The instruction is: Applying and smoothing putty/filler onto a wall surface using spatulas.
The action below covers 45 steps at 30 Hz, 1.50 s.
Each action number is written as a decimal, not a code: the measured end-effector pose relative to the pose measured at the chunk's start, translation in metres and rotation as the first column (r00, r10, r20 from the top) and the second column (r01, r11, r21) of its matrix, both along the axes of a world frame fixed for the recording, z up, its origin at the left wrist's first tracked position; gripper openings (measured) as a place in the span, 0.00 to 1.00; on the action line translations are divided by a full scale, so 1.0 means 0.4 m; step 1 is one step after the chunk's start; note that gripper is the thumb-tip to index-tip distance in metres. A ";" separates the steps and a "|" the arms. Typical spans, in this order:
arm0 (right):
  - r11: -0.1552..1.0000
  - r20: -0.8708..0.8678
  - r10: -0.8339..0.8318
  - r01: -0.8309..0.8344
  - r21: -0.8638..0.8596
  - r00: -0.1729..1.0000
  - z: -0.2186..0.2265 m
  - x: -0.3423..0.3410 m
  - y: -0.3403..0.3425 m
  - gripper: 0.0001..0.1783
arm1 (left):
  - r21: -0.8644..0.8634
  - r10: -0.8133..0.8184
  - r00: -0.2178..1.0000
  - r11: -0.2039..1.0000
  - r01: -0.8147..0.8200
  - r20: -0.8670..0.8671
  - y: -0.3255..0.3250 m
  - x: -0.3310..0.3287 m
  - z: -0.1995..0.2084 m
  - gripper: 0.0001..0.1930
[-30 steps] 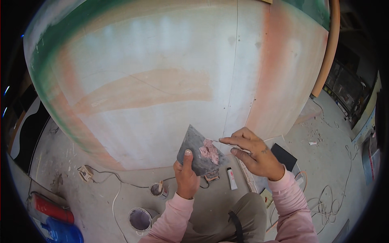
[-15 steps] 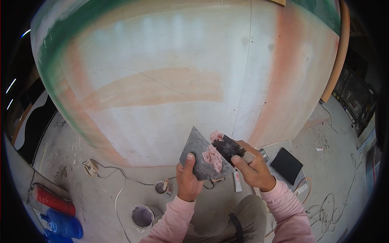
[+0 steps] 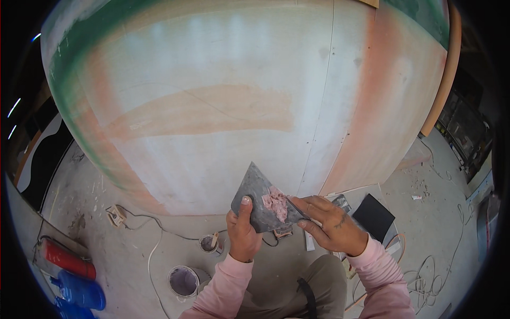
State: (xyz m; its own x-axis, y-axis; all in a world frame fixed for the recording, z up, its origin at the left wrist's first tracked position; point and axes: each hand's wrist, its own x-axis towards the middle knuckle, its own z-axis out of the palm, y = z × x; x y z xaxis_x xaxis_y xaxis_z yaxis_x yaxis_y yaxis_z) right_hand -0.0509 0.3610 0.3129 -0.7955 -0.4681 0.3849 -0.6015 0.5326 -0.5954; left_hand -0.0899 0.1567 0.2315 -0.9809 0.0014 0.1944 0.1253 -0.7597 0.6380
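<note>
A grey, scuffed flat plate (image 3: 254, 189) with a pointed top corner is gripped in my left hand (image 3: 244, 234), the thumb pressed on its face. On the plate's right part sits a lump of pink putty (image 3: 276, 203). My right hand (image 3: 334, 226) is closed at the plate's right edge, beside the putty. It holds the black putty spreader, which is now almost wholly hidden by the fingers and turned nearly edge-on. Beyond both hands rises a large pale panel (image 3: 223, 159) with orange and green painted bands and a seam dotted with screw holes.
On the floor stand a small tin (image 3: 208, 244) with a stick in it and a larger bucket (image 3: 183, 282). A black sheet (image 3: 374, 218) lies at the right, near coiled cables (image 3: 427, 284). At the left are a power socket box (image 3: 115, 216), a red cylinder (image 3: 69, 259) and blue water bottles (image 3: 82, 290).
My right hand has turned over and moved closer against the plate's right edge, so the spreader's black face no longer shows. The putty on the plate looks more heaped.
</note>
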 end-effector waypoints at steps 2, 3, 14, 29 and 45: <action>0.985 -0.172 -0.001 0.030 0.168 0.985 0.007 0.004 0.010 0.31 | -0.002 -0.014 1.000 1.000 0.014 0.013 0.007 0.000 -0.002 0.17; 0.985 -0.168 -0.004 0.033 0.168 0.986 0.005 0.005 0.014 0.31 | -0.006 -0.026 0.999 1.000 0.027 0.022 0.011 0.000 -0.002 0.17; 0.945 -0.114 -0.323 0.328 0.023 0.940 -0.091 0.030 0.130 0.20 | 0.044 0.019 0.999 0.999 -0.020 0.027 0.010 0.000 0.007 0.17; 0.508 0.591 0.030 0.497 -0.704 0.806 -0.179 0.053 0.009 0.13 | -0.580 0.256 0.946 0.747 -0.323 -0.197 0.049 0.042 -0.005 0.19; 0.752 -0.161 -0.331 0.157 -0.640 0.930 -0.134 -0.009 0.020 0.18 | -0.527 0.266 0.960 0.831 -0.179 0.093 0.042 0.053 -0.025 0.18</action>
State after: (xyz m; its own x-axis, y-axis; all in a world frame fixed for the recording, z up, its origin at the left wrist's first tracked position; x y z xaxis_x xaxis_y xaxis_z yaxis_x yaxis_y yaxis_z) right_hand -0.0544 0.3688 0.2592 -0.6848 0.1304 0.7170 -0.6741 0.2605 -0.6912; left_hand -0.0687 0.1734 0.2214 -0.9837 -0.1644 0.0727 0.1181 -0.2860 0.9509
